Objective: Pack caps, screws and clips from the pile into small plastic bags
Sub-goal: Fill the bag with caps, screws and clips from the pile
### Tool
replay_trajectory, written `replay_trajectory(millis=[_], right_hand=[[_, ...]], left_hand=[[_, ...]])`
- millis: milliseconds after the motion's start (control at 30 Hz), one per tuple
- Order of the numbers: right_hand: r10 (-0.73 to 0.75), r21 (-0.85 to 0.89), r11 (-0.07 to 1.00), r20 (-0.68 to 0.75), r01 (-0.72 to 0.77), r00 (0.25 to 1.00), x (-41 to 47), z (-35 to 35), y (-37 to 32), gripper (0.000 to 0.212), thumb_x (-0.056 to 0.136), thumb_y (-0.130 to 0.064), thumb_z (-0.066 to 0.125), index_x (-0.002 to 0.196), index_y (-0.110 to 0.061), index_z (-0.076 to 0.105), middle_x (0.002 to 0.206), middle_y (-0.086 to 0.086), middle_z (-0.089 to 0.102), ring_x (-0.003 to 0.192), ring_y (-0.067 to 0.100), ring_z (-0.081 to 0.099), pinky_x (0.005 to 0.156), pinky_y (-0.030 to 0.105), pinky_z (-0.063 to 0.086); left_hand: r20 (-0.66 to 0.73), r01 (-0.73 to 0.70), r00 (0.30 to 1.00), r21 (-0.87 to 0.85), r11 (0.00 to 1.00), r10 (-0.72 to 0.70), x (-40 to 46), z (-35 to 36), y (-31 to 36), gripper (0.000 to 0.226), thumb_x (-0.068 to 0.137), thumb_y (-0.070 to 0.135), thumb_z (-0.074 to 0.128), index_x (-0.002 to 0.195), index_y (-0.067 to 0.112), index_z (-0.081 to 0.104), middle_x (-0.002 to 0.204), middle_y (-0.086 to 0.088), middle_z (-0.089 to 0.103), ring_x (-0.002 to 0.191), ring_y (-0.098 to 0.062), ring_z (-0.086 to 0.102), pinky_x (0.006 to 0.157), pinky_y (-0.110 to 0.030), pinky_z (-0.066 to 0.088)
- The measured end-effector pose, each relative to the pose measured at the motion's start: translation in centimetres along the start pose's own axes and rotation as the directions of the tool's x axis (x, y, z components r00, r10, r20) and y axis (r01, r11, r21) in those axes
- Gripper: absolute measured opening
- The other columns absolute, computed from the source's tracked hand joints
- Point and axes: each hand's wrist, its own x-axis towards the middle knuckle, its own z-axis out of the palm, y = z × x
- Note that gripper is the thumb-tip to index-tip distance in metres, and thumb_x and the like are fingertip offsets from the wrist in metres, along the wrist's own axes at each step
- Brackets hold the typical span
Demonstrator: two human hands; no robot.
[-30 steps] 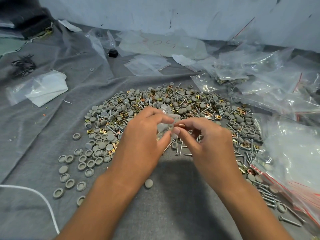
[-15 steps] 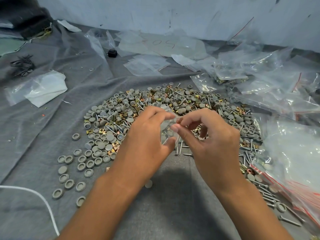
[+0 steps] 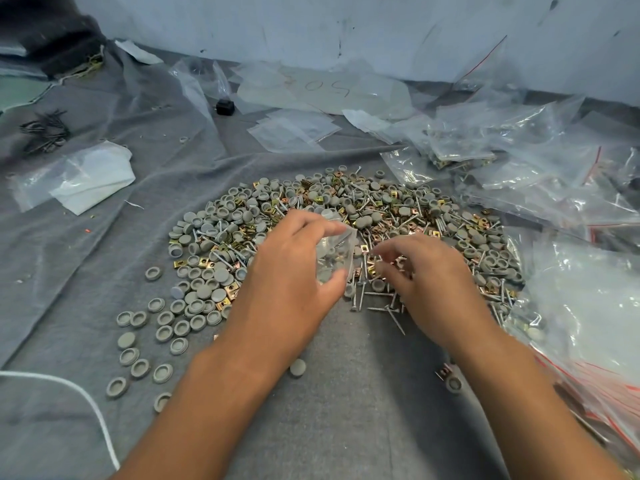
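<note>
A wide pile (image 3: 398,216) of grey round caps, silver screws and brass clips lies on the grey cloth. My left hand (image 3: 291,275) grips a small clear plastic bag (image 3: 334,252) between fingers and thumb; a few parts show inside it. My right hand (image 3: 429,282) hovers low over the pile just right of the bag, its fingers loosely curled down toward the screws and clips. I cannot see anything held in it. Loose caps (image 3: 162,320) lie scattered at the pile's left edge.
Filled and empty clear bags (image 3: 519,150) crowd the right side, some with red seal strips (image 3: 588,375). Flat empty bags (image 3: 294,129) lie behind the pile. A folded white bag (image 3: 93,174) sits at the left. A white cord (image 3: 86,403) curves at the lower left.
My right hand has left the bag's mouth and dropped to the right onto the pile. My left hand has kept hold of the bag.
</note>
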Motion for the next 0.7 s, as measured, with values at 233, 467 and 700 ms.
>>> replay_trajectory(millis=[233, 467, 700], right_hand=[[0.027, -0.248, 0.969, 0.132, 0.007, 0.991, 0.4, 0.7, -0.4, 0.021, 0.097, -0.046, 0.059, 0.117, -0.042, 0.065, 0.108, -0.012, 0.050, 0.111, 0.015, 0.044, 0.076, 0.029, 0.037], [0.055, -0.013, 0.998, 0.162, -0.054, 0.985, -0.2, -0.3, 0.2, 0.005, 0.095, -0.038, 0.065, 0.094, -0.036, 0.060, 0.098, -0.017, 0.053, 0.088, 0.004, 0.052, 0.070, 0.026, 0.046], [-0.020, 0.708, 0.705, -0.034, 0.039, 0.999, -0.2, -2.8, -1.4, 0.013, 0.095, -0.016, 0.065, 0.101, -0.026, 0.069, 0.084, -0.020, 0.070, 0.076, -0.002, 0.064, 0.066, 0.011, 0.049]], left_hand=[[0.002, 0.008, 1.000, 0.008, 1.000, -0.008, 0.0, 0.0, -0.3, 0.050, 0.084, 0.026, 0.076, 0.132, 0.029, 0.060, 0.115, 0.022, 0.052, 0.093, 0.020, 0.043, 0.087, -0.003, 0.038], [0.002, 0.013, 1.000, 0.009, 1.000, -0.013, 0.0, 0.1, -0.3, 0.050, 0.085, 0.027, 0.075, 0.132, 0.030, 0.059, 0.115, 0.024, 0.051, 0.094, 0.019, 0.044, 0.088, -0.005, 0.039], [0.018, 0.007, 1.000, 0.013, 1.000, -0.007, 0.0, 0.3, -0.1, 0.049, 0.085, 0.024, 0.076, 0.130, 0.031, 0.060, 0.115, 0.023, 0.050, 0.094, 0.018, 0.043, 0.088, -0.008, 0.040]])
